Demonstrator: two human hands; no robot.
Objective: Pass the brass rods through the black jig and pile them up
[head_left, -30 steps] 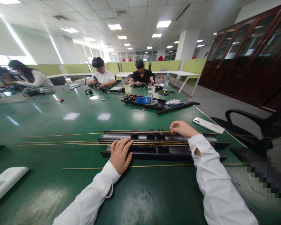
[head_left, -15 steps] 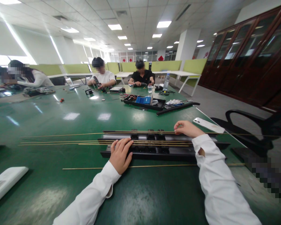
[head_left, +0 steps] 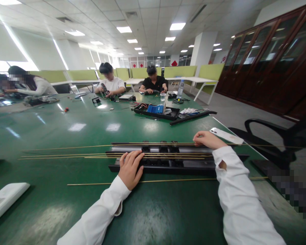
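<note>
A long black power strip housing (head_left: 178,164) lies across the green table (head_left: 66,132) in front of me, with several thin brass rods (head_left: 66,156) laid along and over it. My left hand (head_left: 129,168) rests flat on the housing's left end, fingers stretched out over the rods. At the far rail, towards the right, my right hand (head_left: 206,139) has its fingers curled in a pinch on the rearmost brass rod (head_left: 79,147). One loose brass rod (head_left: 91,183) lies on the table nearer to me.
A white phone (head_left: 226,135) lies just beyond my right hand. A black tray of parts (head_left: 156,111) and a black strip (head_left: 193,117) sit farther back. Other people work at the table's far end and left side. A white object (head_left: 5,199) lies near left; a black chair (head_left: 277,139) stands right.
My right hand has slid to the right along the rearmost rod. My left hand has stayed in place on the housing.
</note>
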